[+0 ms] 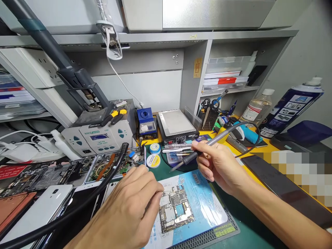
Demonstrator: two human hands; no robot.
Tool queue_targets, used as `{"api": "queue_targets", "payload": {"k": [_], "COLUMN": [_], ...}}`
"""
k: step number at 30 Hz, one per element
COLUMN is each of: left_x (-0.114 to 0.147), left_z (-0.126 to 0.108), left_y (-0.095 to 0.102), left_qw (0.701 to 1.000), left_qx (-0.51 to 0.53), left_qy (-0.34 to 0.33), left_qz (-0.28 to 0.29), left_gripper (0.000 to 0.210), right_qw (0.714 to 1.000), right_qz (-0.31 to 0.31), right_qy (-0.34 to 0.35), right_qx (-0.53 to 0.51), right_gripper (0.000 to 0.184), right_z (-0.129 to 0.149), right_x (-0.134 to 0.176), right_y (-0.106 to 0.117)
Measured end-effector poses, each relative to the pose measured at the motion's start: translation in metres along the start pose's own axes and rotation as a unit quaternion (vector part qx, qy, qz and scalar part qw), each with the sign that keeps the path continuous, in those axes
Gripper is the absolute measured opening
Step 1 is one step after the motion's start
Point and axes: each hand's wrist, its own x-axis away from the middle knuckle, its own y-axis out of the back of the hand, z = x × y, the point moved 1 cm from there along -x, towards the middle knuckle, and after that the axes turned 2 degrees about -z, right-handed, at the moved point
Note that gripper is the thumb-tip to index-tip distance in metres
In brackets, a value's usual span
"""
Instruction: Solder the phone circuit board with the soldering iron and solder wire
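My right hand [218,160] is wrapped round a soldering iron [192,157]. The iron's thin tip points down and left, in the air beyond the circuit board, and its cable loops away to the right. A phone circuit board [176,209] with a square opening lies on a blue and white printed sheet [204,204]. My left hand [135,204] is over the left side of the sheet, close to the board's edge. Its fingers are curled and the thumb is near the forefinger; whatever they may hold is hidden.
A soldering station [101,135] stands back left, with yellow-handled pliers [114,117] on top. A flat heating plate [177,122] is at the back. Round tins [153,160] sit near the iron's tip. A thick black hose [90,193] crosses the left; a dark phone [275,183] lies right.
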Motion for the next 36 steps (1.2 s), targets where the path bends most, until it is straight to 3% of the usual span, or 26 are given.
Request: {"api": "queue_targets", "payload": {"k": [5,8,11,19,36], "left_x": [0.0,0.001,0.002,0.003,0.001], "left_z": [0.001,0.001,0.001,0.001,0.003], "left_y": [0.0,0.0,-0.001,-0.003,-0.002], "left_qw": [1.0,0.999,0.999,0.999,0.999], "left_qx": [0.008,0.014,0.018,0.028,0.019], "left_qy": [0.023,0.025,0.035,0.031,0.034], "left_qz": [0.011,0.018,0.028,0.024,0.024], "left_gripper": [0.016,0.016,0.017,0.017,0.017], "right_qw": [0.998,0.997,0.997,0.996,0.994], "right_qz": [0.011,0.01,0.008,0.029,0.022], "right_qy": [-0.058,-0.074,-0.069,-0.05,-0.039], "right_qx": [0.002,0.013,0.034,0.073,0.097], "right_gripper": [0.022,0.025,0.03,0.018,0.017], "right_z": [-0.005,-0.008,-0.013,-0.015,-0.015], "right_x": [-0.001,-0.003,-0.003,-0.001,-0.001], "right_y": [-0.001,0.001,0.001,0.001,0.001]}}
